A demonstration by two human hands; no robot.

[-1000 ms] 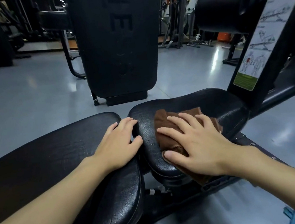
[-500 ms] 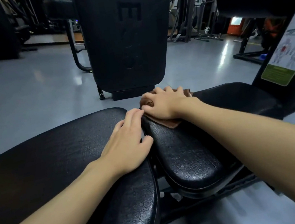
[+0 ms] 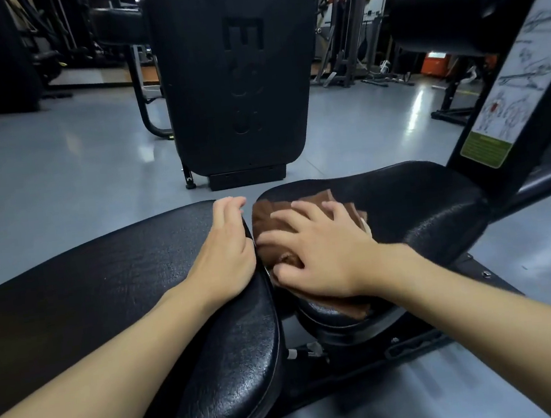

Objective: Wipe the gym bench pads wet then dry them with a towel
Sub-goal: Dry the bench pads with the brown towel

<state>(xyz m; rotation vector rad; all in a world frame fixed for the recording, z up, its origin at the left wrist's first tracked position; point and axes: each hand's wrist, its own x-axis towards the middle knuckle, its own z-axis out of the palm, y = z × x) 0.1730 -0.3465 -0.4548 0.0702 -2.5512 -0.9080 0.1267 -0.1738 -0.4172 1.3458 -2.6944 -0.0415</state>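
A grey gym floor [image 3: 56, 165] is seen beneath everything, and an upright black machine shroud [image 3: 235, 76] is stood beyond the bench. The long back pad [image 3: 105, 297] is laid across the left foreground, with the seat pad [image 3: 414, 206] set just beside its end. An exercise placard [image 3: 510, 85] is fixed to the frame at the right. A brown towel [image 3: 264, 217] is laid on the seat pad's surface, at its left part, and is pressed flat by the right hand [image 3: 323, 248], fingers spread wide. The left hand [image 3: 228, 255] is rested on the back pad's end, fingers straight and together.
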